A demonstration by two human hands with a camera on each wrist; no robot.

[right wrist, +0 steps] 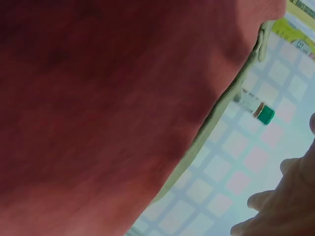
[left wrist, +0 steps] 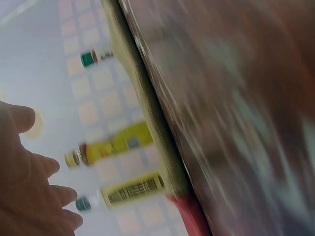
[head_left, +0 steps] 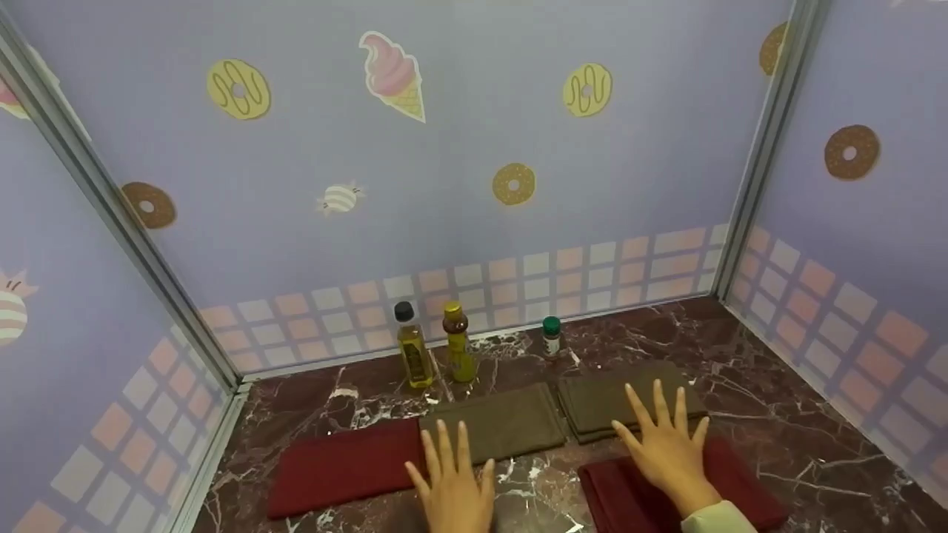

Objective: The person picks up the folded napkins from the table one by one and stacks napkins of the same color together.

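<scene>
My left hand (head_left: pixel 455 485) is held with fingers spread over the table's front, its fingertips overlapping the near edge of a folded olive cloth (head_left: pixel 503 426) in the head view. To its left lies a folded dark red cloth (head_left: pixel 344 466). My right hand (head_left: pixel 670 451), fingers also spread, is above a second dark red cloth (head_left: pixel 740 481) and in front of another folded olive cloth (head_left: pixel 622 392). Both hands hold nothing. The left wrist view shows the left fingers (left wrist: pixel 64 194) apart from the cloths; in the right wrist view, red cloth (right wrist: pixel 108 108) fills much of the picture.
Behind the cloths stand a black-capped oil bottle (head_left: pixel 416 359), a yellow-capped bottle (head_left: pixel 461 355) and a small green-capped jar (head_left: pixel 551 342). Patterned panels (head_left: pixel 459 148) enclose the dark marble-look tabletop (head_left: pixel 318 403) at the back and both sides, with metal posts (head_left: pixel 763 163) at the corners.
</scene>
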